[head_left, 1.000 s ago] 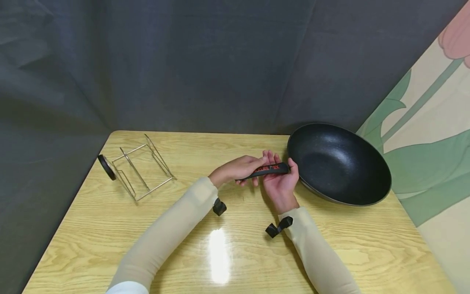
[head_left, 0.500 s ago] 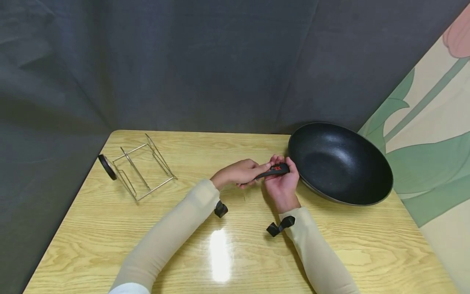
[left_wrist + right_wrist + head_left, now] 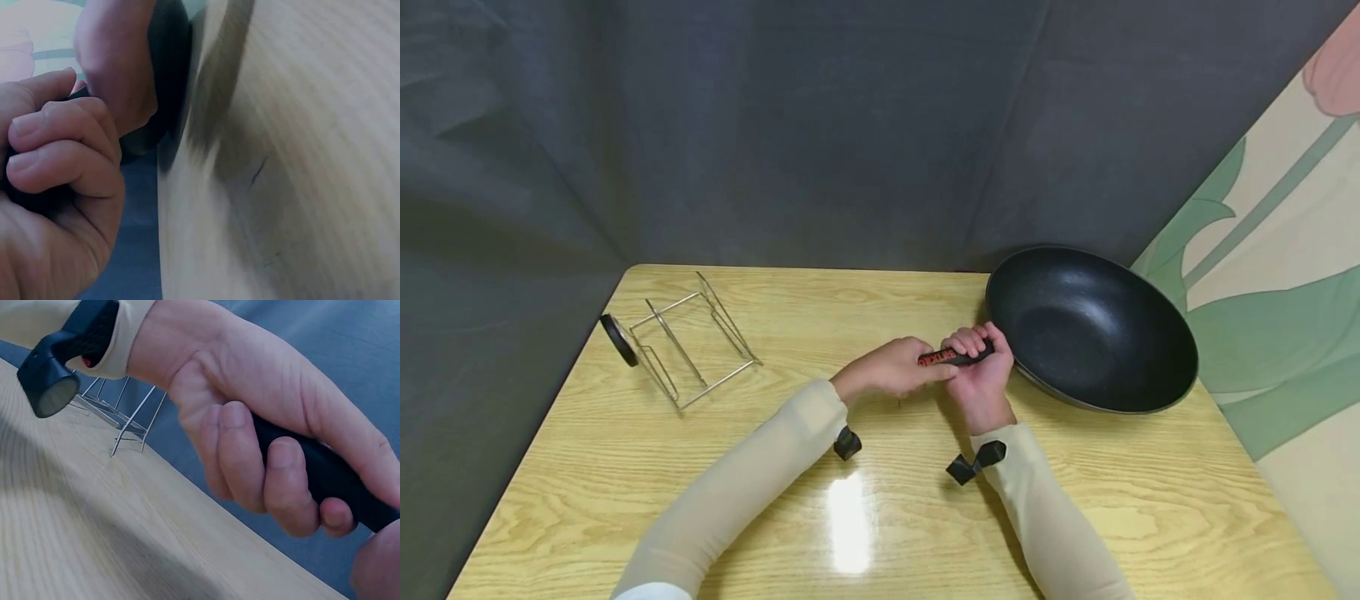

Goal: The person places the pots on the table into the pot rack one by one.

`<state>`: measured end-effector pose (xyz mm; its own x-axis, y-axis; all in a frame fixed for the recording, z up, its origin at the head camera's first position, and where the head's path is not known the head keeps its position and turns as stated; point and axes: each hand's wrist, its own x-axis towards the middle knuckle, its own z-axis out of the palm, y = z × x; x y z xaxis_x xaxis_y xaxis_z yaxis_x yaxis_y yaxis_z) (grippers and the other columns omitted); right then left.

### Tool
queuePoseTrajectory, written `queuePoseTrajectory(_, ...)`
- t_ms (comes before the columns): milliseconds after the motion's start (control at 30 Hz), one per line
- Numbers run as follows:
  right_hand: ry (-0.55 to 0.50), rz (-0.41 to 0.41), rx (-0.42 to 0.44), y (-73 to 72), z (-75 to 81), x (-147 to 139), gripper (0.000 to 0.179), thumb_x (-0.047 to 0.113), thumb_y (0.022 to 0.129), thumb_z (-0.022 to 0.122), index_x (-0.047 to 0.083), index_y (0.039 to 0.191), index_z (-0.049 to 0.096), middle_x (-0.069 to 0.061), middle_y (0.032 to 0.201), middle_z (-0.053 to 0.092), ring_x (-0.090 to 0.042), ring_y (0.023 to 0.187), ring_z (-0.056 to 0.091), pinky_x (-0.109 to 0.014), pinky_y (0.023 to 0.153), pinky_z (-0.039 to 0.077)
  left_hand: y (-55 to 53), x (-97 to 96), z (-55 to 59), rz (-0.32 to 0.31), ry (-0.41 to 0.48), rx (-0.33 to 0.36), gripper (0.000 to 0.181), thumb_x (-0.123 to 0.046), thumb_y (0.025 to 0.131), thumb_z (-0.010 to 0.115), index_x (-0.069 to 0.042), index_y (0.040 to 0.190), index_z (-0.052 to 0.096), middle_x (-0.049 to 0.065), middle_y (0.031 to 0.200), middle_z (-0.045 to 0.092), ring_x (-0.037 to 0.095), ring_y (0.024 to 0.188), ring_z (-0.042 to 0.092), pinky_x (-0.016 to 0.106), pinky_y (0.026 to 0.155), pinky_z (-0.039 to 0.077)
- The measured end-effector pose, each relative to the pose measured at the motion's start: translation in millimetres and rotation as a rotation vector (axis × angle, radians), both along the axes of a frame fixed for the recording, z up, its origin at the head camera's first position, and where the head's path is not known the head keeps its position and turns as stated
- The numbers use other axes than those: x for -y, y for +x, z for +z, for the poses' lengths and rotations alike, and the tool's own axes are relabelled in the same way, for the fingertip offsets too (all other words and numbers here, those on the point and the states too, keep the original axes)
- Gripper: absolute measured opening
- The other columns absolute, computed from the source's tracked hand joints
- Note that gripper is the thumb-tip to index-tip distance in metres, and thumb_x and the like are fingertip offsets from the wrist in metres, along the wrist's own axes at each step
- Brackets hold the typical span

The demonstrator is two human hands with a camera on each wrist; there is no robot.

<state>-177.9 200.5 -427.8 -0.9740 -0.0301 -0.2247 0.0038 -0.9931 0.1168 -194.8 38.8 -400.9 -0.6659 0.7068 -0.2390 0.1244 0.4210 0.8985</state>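
Both hands are on a slim black handle with red lettering (image 3: 938, 357), held above the wooden table left of a large black wok (image 3: 1090, 333). My left hand (image 3: 898, 365) grips its left part, thumb lying along the lower side; the right wrist view shows this hand's fingers wrapped round the black handle (image 3: 331, 475). My right hand (image 3: 981, 371) closes its fingers over the right end, beside the wok's rim. In the left wrist view, curled fingers (image 3: 69, 144) surround a dark piece, mostly hidden. The rest of the handle is covered by the hands.
A metal wire rack (image 3: 688, 346) with a black oval piece (image 3: 619, 340) stands at the table's (image 3: 760, 517) left. A dark curtain (image 3: 820, 133) hangs behind the table, and a flower-patterned panel (image 3: 1285, 308) is on the right.
My right hand's fingers, spread open before, have curled over the handle. My left hand has moved slightly right and nearer, and the handle has turned. The wok and rack are essentially where they were.
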Motion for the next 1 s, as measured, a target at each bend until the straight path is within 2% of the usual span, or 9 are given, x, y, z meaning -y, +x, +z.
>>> queuePoseTrajectory(67, 0.010, 0.004, 0.010, 0.8, 0.8, -0.1, 0.045, 0.024, 0.107, 0.040, 0.010, 0.064, 0.040, 0.000, 0.053, 0.035, -0.013, 0.043, 0.029, -0.026, 0.044, 0.032, 3.6, -0.5, -2.0, 0.020, 0.006, 0.004, 0.038, -0.037, 0.101, 0.067, -0.008, 0.080, 0.056, -0.003, 0.057, 0.046, 0.010, 0.045, 0.042, 0.024, 0.042, 0.035)
queuePoseTrajectory(233, 0.052, 0.004, 0.036, 3.2, 1.4, 0.4, 0.040, 0.018, 0.099, 0.045, 0.014, 0.061, 0.032, 0.002, 0.050, 0.031, -0.011, 0.042, 0.025, -0.025, 0.043, 0.029, 10.9, -0.8, -9.9, 0.053, 0.029, -0.015, 0.033, -0.035, 0.101, 0.068, -0.010, 0.083, 0.057, -0.003, 0.057, 0.048, 0.010, 0.045, 0.043, 0.023, 0.041, 0.036)
queuePoseTrajectory(367, 0.095, 0.020, 0.048, 4.3, 0.0, 1.5, 0.036, 0.015, 0.090, 0.050, 0.016, 0.061, 0.028, 0.004, 0.049, 0.028, -0.009, 0.041, 0.022, -0.023, 0.043, 0.026, 15.1, 0.2, -17.3, 0.068, 0.035, -0.077, 0.034, -0.037, 0.100, 0.068, -0.010, 0.083, 0.059, -0.004, 0.058, 0.051, 0.009, 0.046, 0.045, 0.023, 0.042, 0.038)
queuePoseTrajectory(500, 0.136, 0.030, 0.058, 5.3, -2.1, 2.7, 0.037, 0.015, 0.091, 0.048, 0.017, 0.060, 0.027, 0.004, 0.047, 0.028, -0.009, 0.039, 0.023, -0.022, 0.043, 0.024, 19.5, 1.1, -22.7, 0.088, 0.041, -0.136, 0.036, -0.039, 0.100, 0.068, -0.012, 0.079, 0.059, -0.004, 0.059, 0.052, 0.008, 0.048, 0.047, 0.023, 0.043, 0.038)
queuePoseTrajectory(600, 0.157, 0.028, 0.082, 6.6, -4.5, 2.8, 0.037, 0.015, 0.091, 0.046, 0.017, 0.059, 0.029, 0.004, 0.046, 0.030, -0.009, 0.038, 0.024, -0.022, 0.041, 0.025, 23.2, 0.9, -27.1, 0.093, 0.048, -0.148, 0.036, -0.039, 0.100, 0.067, -0.013, 0.078, 0.058, -0.005, 0.060, 0.053, 0.008, 0.048, 0.047, 0.023, 0.044, 0.038)
queuePoseTrajectory(700, 0.170, 0.029, 0.106, 8.7, -7.5, 2.2, 0.034, 0.013, 0.085, 0.049, 0.016, 0.058, 0.030, 0.003, 0.045, 0.031, -0.009, 0.037, 0.025, -0.022, 0.039, 0.026, 27.1, 0.0, -32.1, 0.092, 0.051, -0.163, 0.035, -0.038, 0.101, 0.067, -0.014, 0.077, 0.058, -0.005, 0.060, 0.054, 0.008, 0.048, 0.048, 0.023, 0.044, 0.038)
queuePoseTrajectory(833, 0.190, 0.041, 0.090, 11.0, -10.6, 1.0, 0.030, 0.011, 0.077, 0.053, 0.017, 0.058, 0.030, 0.003, 0.044, 0.032, -0.009, 0.036, 0.026, -0.022, 0.039, 0.026, 31.4, -1.7, -38.9, 0.105, 0.063, -0.197, 0.035, -0.037, 0.101, 0.066, -0.014, 0.077, 0.058, -0.006, 0.061, 0.054, 0.007, 0.050, 0.047, 0.022, 0.046, 0.038)
queuePoseTrajectory(1000, 0.213, 0.077, 0.059, 13.3, -11.3, 0.2, 0.030, 0.012, 0.077, 0.052, 0.017, 0.060, 0.027, 0.003, 0.043, 0.033, -0.010, 0.035, 0.027, -0.021, 0.040, 0.023, 36.2, -2.7, -44.6, 0.128, 0.106, -0.157, 0.030, -0.035, 0.101, 0.067, -0.014, 0.081, 0.060, -0.006, 0.062, 0.055, 0.007, 0.050, 0.048, 0.022, 0.045, 0.038)
